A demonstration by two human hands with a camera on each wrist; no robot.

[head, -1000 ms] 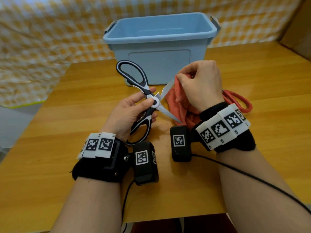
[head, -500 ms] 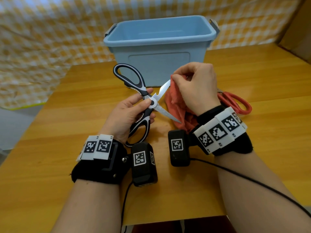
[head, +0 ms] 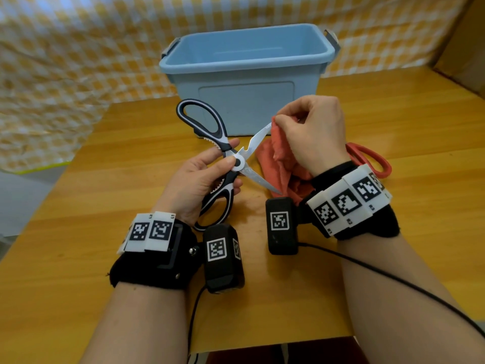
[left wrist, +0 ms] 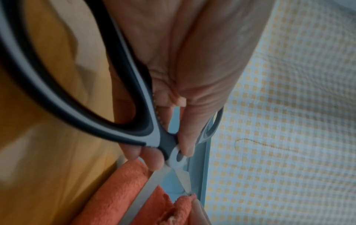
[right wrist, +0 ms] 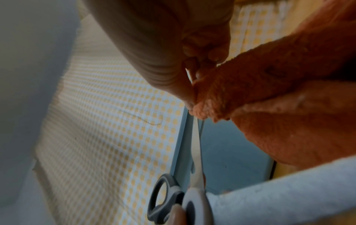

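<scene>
Black-and-white kitchen scissors (head: 231, 164) are spread wide apart above the wooden table (head: 105, 206). My left hand (head: 207, 177) grips them at the pivot, thumb on the white rivet, as the left wrist view shows at the scissors (left wrist: 154, 137). My right hand (head: 309, 135) pinches an orange cloth (head: 280, 158) around the tip of the upper blade. In the right wrist view the cloth (right wrist: 250, 99) wraps the blade's end. The rest of the cloth hangs down to the table under my right wrist.
A light blue plastic bin (head: 246, 82) stands right behind the scissors. Red-handled scissors (head: 372, 161) lie on the table behind my right wrist. A yellow checked cloth (head: 65, 61) covers the back. A black cable (head: 393, 279) trails from my right wrist.
My right hand with the cloth has slid outward along the upper blade toward its tip. The left hand keeps its grip on the scissors; the camera view has shifted slightly.
</scene>
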